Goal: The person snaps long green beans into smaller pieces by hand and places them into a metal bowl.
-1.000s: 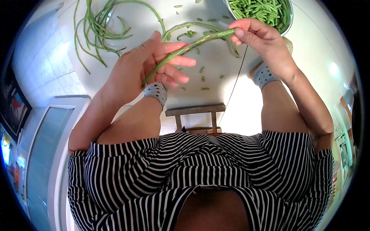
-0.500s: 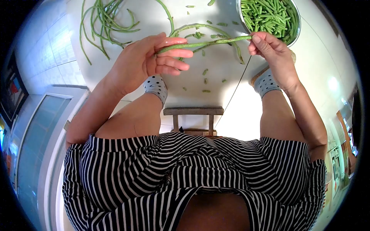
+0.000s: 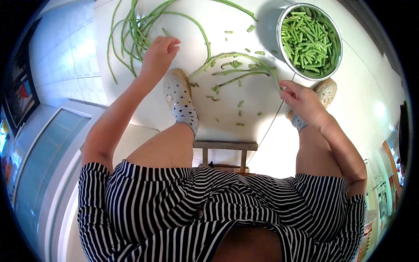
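Note:
My left hand [image 3: 160, 54] is over the right edge of a loose pile of long green beans [image 3: 139, 32], fingers curled together and nothing visible in them. My right hand [image 3: 303, 99] is low over the floor below the metal bowl, thumb and index finger slightly apart beside the tip of a curved long bean [image 3: 233, 55]. I see nothing held in it. Short bean lengths fill the bowl [image 3: 279, 41]. Darker, marked bean pieces [image 3: 244, 74] lie between my hands.
Small bean scraps [image 3: 240, 104] are scattered on the pale floor [image 3: 227, 94]. My feet, in dotted socks and speckled shoes [image 3: 178, 87], stand on both sides. A small wooden stool frame [image 3: 224, 145] is between my legs. A glass-panelled door [image 3: 48, 144] is at the left.
The marked bean stretched between my hands has left them, and a similar one lies on the floor. My left hand has moved up to the pile; my right hand appears lower, and the whole bowl shows.

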Available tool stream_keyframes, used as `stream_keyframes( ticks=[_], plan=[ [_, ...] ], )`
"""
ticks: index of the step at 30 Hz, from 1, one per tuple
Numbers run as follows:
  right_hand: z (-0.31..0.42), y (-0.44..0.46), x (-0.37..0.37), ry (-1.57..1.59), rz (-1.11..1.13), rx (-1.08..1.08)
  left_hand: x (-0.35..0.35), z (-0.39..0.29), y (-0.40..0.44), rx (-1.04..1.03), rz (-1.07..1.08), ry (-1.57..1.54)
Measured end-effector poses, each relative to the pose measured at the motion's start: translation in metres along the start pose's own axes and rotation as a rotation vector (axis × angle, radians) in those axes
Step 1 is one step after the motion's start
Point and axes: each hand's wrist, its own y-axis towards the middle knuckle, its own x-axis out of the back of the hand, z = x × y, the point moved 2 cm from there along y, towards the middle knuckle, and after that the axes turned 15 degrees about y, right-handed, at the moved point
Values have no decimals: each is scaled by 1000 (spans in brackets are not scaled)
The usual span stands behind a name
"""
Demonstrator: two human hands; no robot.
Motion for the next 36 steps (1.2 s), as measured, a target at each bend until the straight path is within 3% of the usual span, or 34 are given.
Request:
stream_keyframes(
  ticks=[2,4,7,13,17,19,21,23,25,28,30,31,33,36],
  plan=[
    [0,1,-3,-11,-4,27,-4,-5,13,-20,12,55],
    [3,2,-3,-23,-13,56,-13,-8,29,-300,-143,170],
    [7,2,-5,-68,41,28,-18,-7,53,-344,-282,274],
    [4,1,-7,-100,35,82,-5,13,87,-311,-12,487],
    [12,-2,-3,-113,24,67,12,5,92,-411,-146,491],
    [14,-3,-2,-89,34,50,39,-10,81,-109,1,214],
    [13,-3,0,-103,25,85,60,-13,65,-131,-52,109],
    [11,-4,1,-98,7,98,80,-19,53,-95,-133,-314],
    [13,-2,5,-97,-12,117,104,-35,37,-54,-113,-411],
    [25,-2,9,129,-86,125,137,-65,7,-31,-86,-560],
    [42,-2,15,559,-61,256,155,-87,-13,-59,-76,-618],
    [53,-4,18,561,-75,249,162,-99,-23,-123,-47,-647],
    [75,-9,21,1259,132,240,163,-115,-32,-193,-8,-688],
    [81,-14,26,1314,298,213,156,-127,-35,59,16,-619]
  ],
)
